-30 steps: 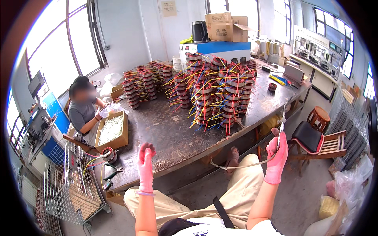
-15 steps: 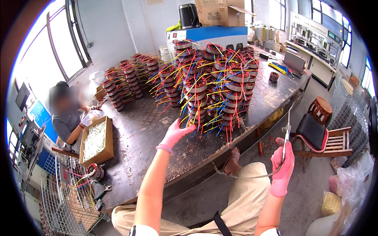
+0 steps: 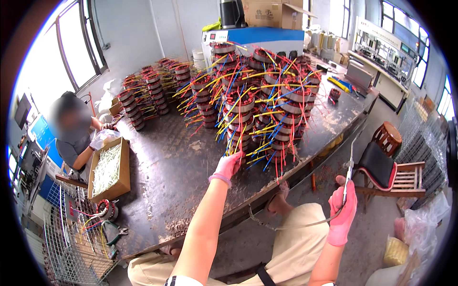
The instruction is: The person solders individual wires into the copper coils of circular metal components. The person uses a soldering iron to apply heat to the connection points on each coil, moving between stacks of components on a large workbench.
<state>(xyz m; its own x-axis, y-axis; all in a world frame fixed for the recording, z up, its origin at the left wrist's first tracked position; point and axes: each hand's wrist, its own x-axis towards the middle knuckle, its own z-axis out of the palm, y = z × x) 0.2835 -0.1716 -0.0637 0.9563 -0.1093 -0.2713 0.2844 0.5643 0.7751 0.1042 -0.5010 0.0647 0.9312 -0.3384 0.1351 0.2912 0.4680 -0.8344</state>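
Observation:
My left hand (image 3: 228,165), in a pink glove, reaches across the dark worktable (image 3: 167,176) and touches the near stack of wound coils (image 3: 248,109) with red, yellow and blue wires sticking out. Its fingers close around a low coil or its wires; the grip itself is hidden. My right hand (image 3: 342,209), also pink-gloved, is held off the table's right edge above my lap. It grips a long thin metal tool (image 3: 349,164) that points upward, with a thin cable (image 3: 291,224) trailing from it toward the table.
More stacks of coils (image 3: 148,93) stand at the back left. A seated person (image 3: 76,136) works at the table's left end beside a cardboard box of pale pieces (image 3: 109,169). A wire rack (image 3: 71,229) is lower left; a wooden chair (image 3: 391,171) and stool (image 3: 387,136) right.
My left hand rose from near my lap, reached forward over the table and arrived at the coil stack. My right hand stayed low right with the tool, and my view moved closer.

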